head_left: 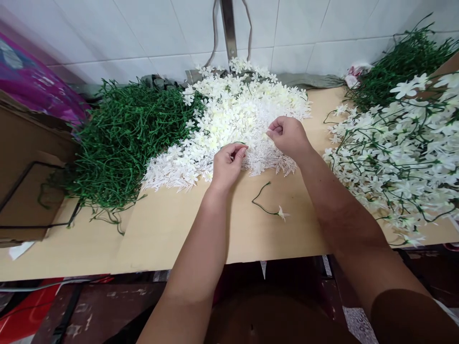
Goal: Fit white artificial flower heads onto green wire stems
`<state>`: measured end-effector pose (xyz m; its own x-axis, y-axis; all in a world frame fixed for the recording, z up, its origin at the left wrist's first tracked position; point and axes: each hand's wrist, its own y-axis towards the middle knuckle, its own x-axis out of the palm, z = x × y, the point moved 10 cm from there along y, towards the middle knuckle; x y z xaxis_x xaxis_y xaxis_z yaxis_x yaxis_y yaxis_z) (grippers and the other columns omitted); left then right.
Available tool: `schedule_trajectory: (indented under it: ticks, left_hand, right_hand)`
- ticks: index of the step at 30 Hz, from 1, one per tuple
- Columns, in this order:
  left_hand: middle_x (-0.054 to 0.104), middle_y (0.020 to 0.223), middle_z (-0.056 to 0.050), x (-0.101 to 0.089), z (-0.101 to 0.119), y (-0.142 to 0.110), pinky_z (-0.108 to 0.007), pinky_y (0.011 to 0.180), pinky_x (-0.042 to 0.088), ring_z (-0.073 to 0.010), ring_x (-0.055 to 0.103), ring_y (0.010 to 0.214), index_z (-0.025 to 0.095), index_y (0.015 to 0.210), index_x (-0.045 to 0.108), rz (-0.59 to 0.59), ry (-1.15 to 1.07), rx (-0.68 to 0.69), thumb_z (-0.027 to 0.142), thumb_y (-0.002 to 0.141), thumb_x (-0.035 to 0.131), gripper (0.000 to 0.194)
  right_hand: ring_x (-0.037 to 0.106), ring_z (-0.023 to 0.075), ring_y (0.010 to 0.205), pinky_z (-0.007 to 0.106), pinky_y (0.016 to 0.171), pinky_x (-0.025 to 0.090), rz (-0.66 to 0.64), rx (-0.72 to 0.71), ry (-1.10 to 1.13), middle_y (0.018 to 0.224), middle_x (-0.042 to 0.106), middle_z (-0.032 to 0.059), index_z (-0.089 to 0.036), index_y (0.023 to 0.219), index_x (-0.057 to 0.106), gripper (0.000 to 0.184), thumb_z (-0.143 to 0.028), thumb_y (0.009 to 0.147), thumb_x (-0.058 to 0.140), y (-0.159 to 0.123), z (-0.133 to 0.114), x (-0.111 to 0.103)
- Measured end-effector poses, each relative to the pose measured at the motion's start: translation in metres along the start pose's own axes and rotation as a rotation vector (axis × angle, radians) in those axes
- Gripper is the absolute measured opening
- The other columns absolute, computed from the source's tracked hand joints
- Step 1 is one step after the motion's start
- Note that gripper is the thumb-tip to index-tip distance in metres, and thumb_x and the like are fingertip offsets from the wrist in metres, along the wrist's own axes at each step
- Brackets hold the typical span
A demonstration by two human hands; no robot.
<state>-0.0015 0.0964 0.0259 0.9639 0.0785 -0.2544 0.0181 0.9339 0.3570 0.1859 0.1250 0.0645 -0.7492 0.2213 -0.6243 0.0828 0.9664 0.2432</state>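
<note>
My left hand is closed in a pinch at the front edge of a heap of white artificial flower heads. A short bit of green stem shows at its fingertips; the rest is hidden by the fingers. Over the right part of this heap, my right hand is pinched, with a small white flower piece at the fingertips. Its full shape is hard to make out. Between my forearms, a single flower with a curved green stem lies on the tabletop.
Left of the heap rises a pile of green plastic stems, beside a cardboard box with a black wire frame. Stemmed white flowers are piled at the right, with more green stems behind. A tiled wall stands behind the table.
</note>
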Motion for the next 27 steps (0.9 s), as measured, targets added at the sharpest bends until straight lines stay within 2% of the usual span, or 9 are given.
schedule_trajectory:
  ticks: [5,9,13,16,21,27]
  left_hand:
    - [0.063,0.074,0.000,0.003,0.002,0.000,-0.023,0.058,0.041,-0.0091,0.049,0.061,0.020,0.087,0.069,0.001,-0.172,-0.042,0.033,0.073,0.074,0.019]
    - [0.053,0.059,0.004,0.003,-0.003,0.001,-0.022,0.053,0.035,-0.0077,0.044,0.054,0.018,0.067,0.058,0.014,-0.229,-0.091,0.036,0.071,0.076,0.026]
    - [0.053,0.057,0.003,-0.005,-0.011,0.001,-0.022,0.052,0.032,-0.0078,0.042,0.052,0.017,0.060,0.050,0.084,-0.190,-0.155,0.030,0.074,0.074,0.030]
    - [0.051,0.055,0.004,-0.009,-0.015,0.001,-0.023,0.051,0.029,-0.0078,0.038,0.050,0.018,0.058,0.048,0.108,-0.169,-0.198,0.024,0.076,0.071,0.030]
    - [0.043,0.051,0.006,-0.004,-0.014,-0.001,-0.023,0.050,0.026,-0.0079,0.033,0.049,0.018,0.059,0.049,0.057,-0.147,-0.217,0.018,0.077,0.068,0.026]
    - [0.042,0.054,0.005,-0.002,-0.006,-0.002,-0.026,0.053,0.029,-0.0088,0.035,0.052,0.018,0.059,0.050,0.015,-0.061,-0.186,0.025,0.075,0.071,0.028]
  right_hand:
    - [0.046,0.0096,0.056,0.028,0.058,0.040,-0.183,-0.024,0.229,0.061,0.052,-0.0021,-0.017,0.070,0.056,0.009,-0.013,0.074,0.063,-0.018,-0.026,0.022]
    - [0.047,0.0097,0.058,0.028,0.058,0.040,-0.251,-0.056,0.306,0.062,0.053,-0.0017,-0.016,0.070,0.057,0.007,-0.013,0.073,0.063,-0.026,-0.036,0.034]
    - [0.047,0.0104,0.060,0.028,0.060,0.039,-0.159,-0.101,0.273,0.064,0.054,-0.0025,-0.018,0.073,0.053,0.011,-0.015,0.073,0.064,-0.028,-0.039,0.030]
    - [0.046,0.0110,0.062,0.028,0.062,0.038,-0.132,-0.214,0.191,0.065,0.053,-0.0025,-0.019,0.070,0.049,0.014,-0.012,0.075,0.060,-0.035,-0.052,0.030]
    - [0.051,0.0150,0.075,0.030,0.070,0.041,-0.108,-0.304,0.046,0.078,0.059,0.0023,-0.018,0.070,0.051,0.012,-0.008,0.076,0.054,-0.037,-0.056,0.037]
    - [0.052,0.0183,0.081,0.034,0.078,0.042,-0.036,-0.332,-0.056,0.082,0.060,0.0047,-0.019,0.073,0.055,0.009,-0.011,0.077,0.056,-0.036,-0.048,0.042]
